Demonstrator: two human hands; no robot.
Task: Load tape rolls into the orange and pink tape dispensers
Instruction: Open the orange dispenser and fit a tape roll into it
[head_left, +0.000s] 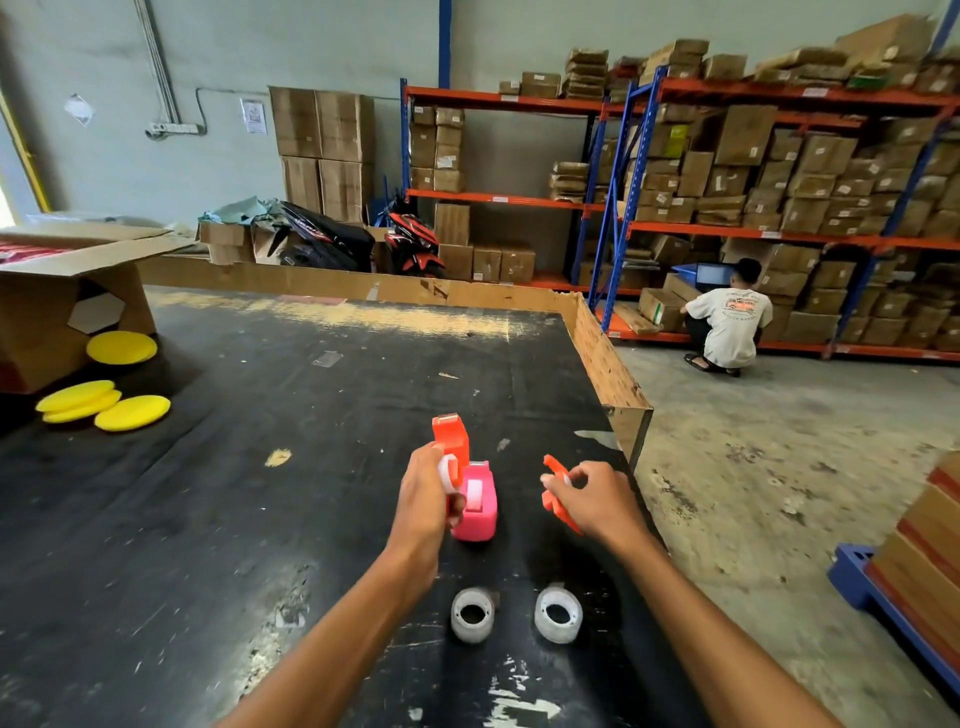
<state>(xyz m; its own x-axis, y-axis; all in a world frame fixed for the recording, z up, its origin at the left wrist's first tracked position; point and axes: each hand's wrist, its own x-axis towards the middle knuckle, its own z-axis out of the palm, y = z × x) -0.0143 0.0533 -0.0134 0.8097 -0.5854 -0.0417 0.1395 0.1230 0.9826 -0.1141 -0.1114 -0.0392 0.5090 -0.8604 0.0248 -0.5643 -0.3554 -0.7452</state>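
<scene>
My left hand (423, 499) grips the orange tape dispenser (451, 441) and lifts it above the black table, a white tape roll showing inside it. Just right of that hand the pink tape dispenser (477, 506) stands on the table with a white roll in it. My right hand (592, 496) holds a flat orange dispenser part (558, 493) between its fingers, a little right of the pink one. Two loose clear tape rolls lie nearer to me: the left tape roll (471, 614) and the right tape roll (558, 613).
The black table (260, 519) has a cardboard rim (602, 353) along its far and right sides. Yellow round pads (104, 405) and an open cardboard box (62, 296) sit far left. A person (727, 317) crouches by shelving (779, 182) on the right. A blue pallet (872, 582) is near right.
</scene>
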